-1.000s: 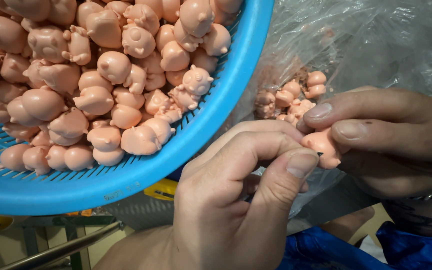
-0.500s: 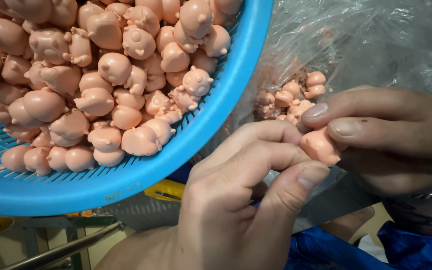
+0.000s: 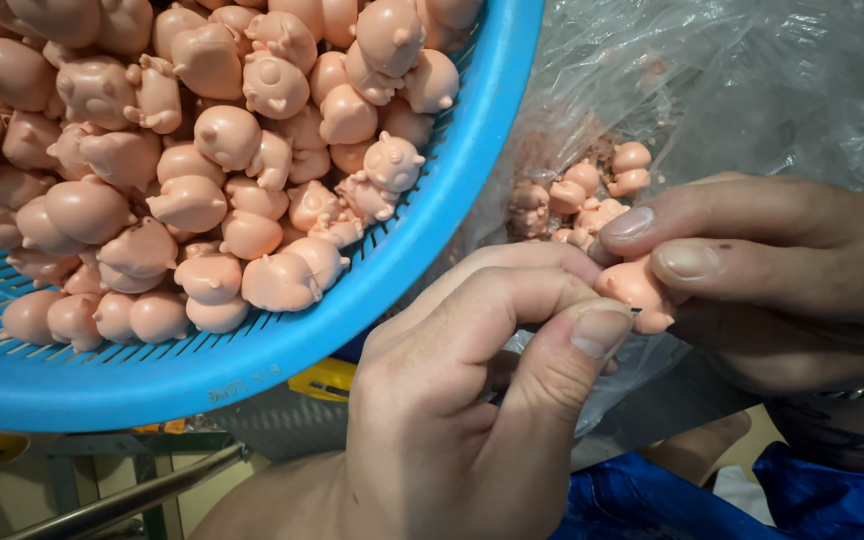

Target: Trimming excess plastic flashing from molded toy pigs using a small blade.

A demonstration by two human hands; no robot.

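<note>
While I watch through the head camera, both hands meet just below the basket rim:

Right hand: my right hand (image 3: 782,270) pinches a pink figure (image 3: 637,290) between thumb and two fingertips (image 3: 687,262), closed on it.
Left hand: my left hand (image 3: 472,400) is curled shut, thumb pressed toward the forefinger right beside that figure; I think a thin dark tip shows at the thumb, but I cannot tell what it grips, if anything.
Figure: it sits between the two hands, touching the right fingertips, in front of the bag, just right of the basket.
Basket: a blue slotted basket (image 3: 252,370) fills the upper left, tilted toward me, heaped with pink figures (image 3: 202,190) of the same kind, small rounded animal shapes with ears.
Bag: a clear plastic bag (image 3: 752,90) lies behind the hands, with a few more figures (image 3: 592,195) inside it, close to the right fingertips.
Below: blue cloth (image 3: 672,500) at lower right, a yellow object (image 3: 324,378) under the basket rim, a metal bar (image 3: 122,500) at lower left.
</note>
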